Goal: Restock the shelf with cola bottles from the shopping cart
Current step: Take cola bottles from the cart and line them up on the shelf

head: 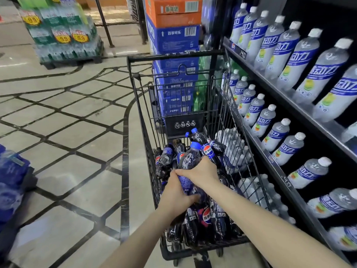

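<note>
Your left hand (pixel 178 192) and right hand (pixel 201 172) both grip one cola bottle (pixel 188 157) above the pile in the shopping cart (pixel 143 105); the shelf (pixel 274 167) stands just beside it.

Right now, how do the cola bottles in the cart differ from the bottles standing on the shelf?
The cola bottles are dark with blue caps; the shelf bottles are pale and cloudy with white caps. The cola bottles lie jumbled in the shopping cart; the shelf bottles stand in orderly rows. The left hand and right hand grip cola bottles; no hand touches the shelf bottles. Both kinds carry blue labels.
</note>
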